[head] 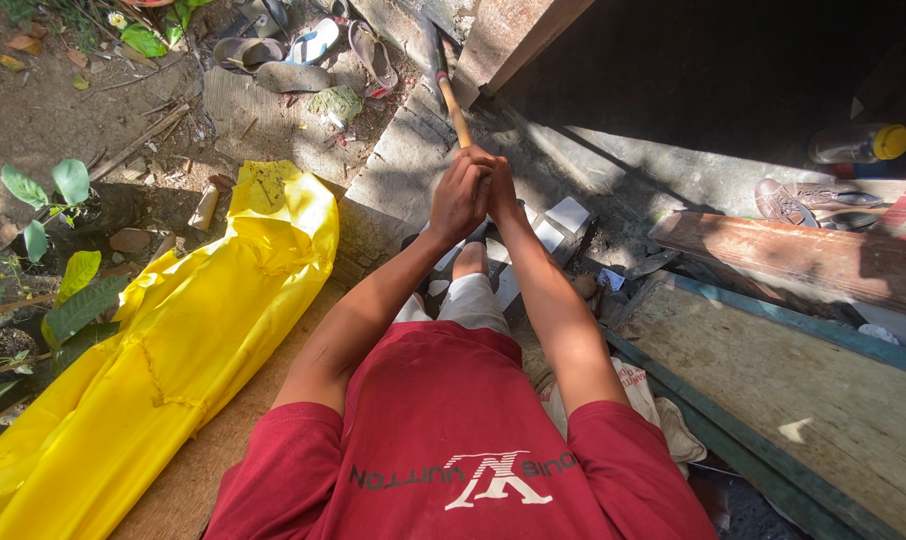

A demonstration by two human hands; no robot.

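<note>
Gripping a wooden handle (456,112) with both hands stacked, the person had it held out in front at arm's length. Left hand (460,195) and right hand (500,190) were touching, fingers (470,172) curled tight around the stick. The handle ran up and away from the hands toward a doorway edge; couldn't tell what was on its far end. Off to the left lay a yellow tarp (173,340), some sandals (283,60) sat farther up on the dirt, and a weathered plank (803,400) was on the right.
</note>
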